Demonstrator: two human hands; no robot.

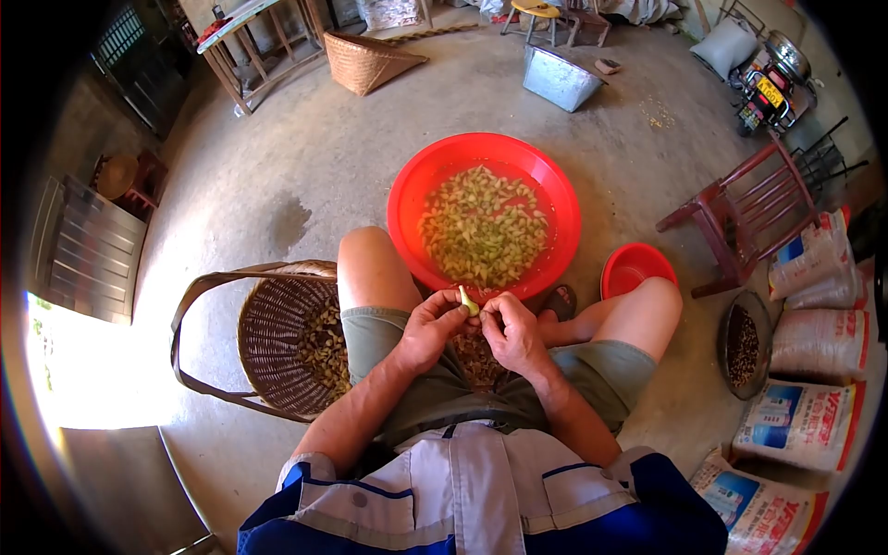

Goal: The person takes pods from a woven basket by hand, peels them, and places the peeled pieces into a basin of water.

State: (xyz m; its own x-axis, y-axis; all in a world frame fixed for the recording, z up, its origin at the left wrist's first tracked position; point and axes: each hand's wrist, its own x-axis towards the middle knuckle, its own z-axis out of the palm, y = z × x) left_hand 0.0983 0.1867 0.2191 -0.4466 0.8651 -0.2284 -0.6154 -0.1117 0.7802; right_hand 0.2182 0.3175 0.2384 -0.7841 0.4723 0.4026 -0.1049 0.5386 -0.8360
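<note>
Between my hands, above my lap, is a small pale green bulb-like piece. My left hand pinches it between thumb and fingers. My right hand is closed close beside it, its fingertips pressed together; what they hold, if anything, is too small to name. Just beyond my hands stands a large red basin of water with many similar pale green pieces. A wicker basket with a tall handle, at my left knee, holds brownish-yellow pieces. Brown scraps lie below my hands.
A smaller red basin stands by my right knee. Farther right are a wooden chair, a dark round pan and printed sacks. A metal tub, a woven scoop and a table stand at the back.
</note>
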